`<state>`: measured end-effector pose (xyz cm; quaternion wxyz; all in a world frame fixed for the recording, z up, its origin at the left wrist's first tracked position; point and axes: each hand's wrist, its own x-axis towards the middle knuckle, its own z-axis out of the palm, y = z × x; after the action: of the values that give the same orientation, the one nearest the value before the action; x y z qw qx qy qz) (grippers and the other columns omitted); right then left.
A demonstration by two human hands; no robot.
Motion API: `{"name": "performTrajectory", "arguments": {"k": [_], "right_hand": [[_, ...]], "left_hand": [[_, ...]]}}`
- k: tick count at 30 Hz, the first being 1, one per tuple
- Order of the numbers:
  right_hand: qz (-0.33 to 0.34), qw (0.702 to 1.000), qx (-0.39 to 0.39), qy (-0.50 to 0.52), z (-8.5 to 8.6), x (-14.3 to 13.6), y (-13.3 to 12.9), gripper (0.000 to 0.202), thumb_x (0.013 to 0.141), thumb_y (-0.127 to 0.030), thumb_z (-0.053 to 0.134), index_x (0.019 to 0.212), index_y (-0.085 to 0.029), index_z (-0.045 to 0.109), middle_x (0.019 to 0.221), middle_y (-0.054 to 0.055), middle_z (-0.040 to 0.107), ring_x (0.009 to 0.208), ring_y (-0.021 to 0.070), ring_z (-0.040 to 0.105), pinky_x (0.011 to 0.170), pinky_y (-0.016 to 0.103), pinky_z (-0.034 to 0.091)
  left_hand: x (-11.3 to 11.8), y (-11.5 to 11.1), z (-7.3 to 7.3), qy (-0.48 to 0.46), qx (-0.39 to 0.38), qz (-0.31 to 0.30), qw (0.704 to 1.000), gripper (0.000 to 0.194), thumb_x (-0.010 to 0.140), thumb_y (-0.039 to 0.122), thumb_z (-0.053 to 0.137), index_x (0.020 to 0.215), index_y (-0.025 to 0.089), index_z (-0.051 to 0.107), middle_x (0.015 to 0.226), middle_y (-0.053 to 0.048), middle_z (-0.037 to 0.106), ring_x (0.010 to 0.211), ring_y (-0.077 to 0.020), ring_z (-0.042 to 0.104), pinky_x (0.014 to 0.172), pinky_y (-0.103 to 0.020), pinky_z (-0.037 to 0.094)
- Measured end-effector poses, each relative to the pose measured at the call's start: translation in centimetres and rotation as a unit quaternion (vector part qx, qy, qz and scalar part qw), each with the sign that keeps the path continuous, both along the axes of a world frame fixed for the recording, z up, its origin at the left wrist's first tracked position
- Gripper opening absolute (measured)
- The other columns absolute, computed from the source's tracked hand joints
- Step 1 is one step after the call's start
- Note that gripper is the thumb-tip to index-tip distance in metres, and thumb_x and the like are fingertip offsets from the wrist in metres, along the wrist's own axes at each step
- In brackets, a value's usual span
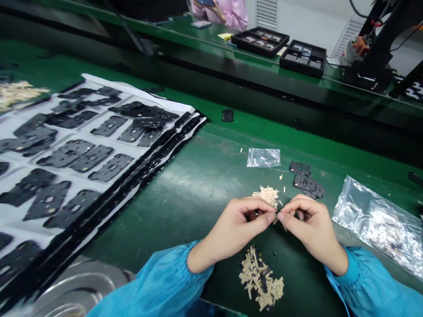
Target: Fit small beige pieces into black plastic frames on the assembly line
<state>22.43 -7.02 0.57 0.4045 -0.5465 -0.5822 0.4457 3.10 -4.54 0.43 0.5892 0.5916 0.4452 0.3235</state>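
Observation:
My left hand and my right hand meet fingertip to fingertip above the green table. Both are closed in a pinch, with a small beige strip between the fingertips; its exact shape is too small to tell. Just beyond the fingers lies a pile of pale strips. Nearer to me is a second heap of beige strips, mixed with some black bits. Several flat black plastic parts with cut-outs lie beyond my right hand.
A white sheet carrying many black parts covers the left side. A small clear bag lies ahead; a larger clear bag is at right. Black trays stand on the raised shelf. A person in pink sits beyond. A round metal stool is lower left.

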Motion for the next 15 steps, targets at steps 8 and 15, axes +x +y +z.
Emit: {"name": "performTrajectory", "arguments": {"k": [8, 15], "right_hand": [[0.003, 0.999, 0.019, -0.042, -0.06, 0.38, 0.07, 0.006, 0.079, -0.018, 0.074, 0.082, -0.023, 0.075, 0.075, -0.001, 0.059, 0.063, 0.0142, 0.049, 0.054, 0.027, 0.034], [0.009, 0.998, 0.023, -0.063, 0.25, 0.58, 0.29, 0.012, 0.078, -0.011, 0.069, 0.075, -0.022, 0.075, 0.070, -0.002, 0.061, 0.064, 0.0138, 0.051, 0.056, 0.026, 0.036]], "left_hand": [[-0.06, -0.14, 0.33, 0.056, 0.097, -0.019, 0.994, 0.015, 0.088, 0.021, 0.065, 0.087, 0.018, 0.079, 0.082, -0.004, 0.074, 0.070, -0.0154, 0.063, 0.060, -0.027, 0.047], [-0.08, 0.63, 0.99, 0.109, 0.163, -0.076, 0.978, 0.016, 0.092, 0.020, 0.062, 0.092, 0.020, 0.078, 0.086, -0.003, 0.074, 0.078, -0.0173, 0.067, 0.075, -0.030, 0.052]]}}
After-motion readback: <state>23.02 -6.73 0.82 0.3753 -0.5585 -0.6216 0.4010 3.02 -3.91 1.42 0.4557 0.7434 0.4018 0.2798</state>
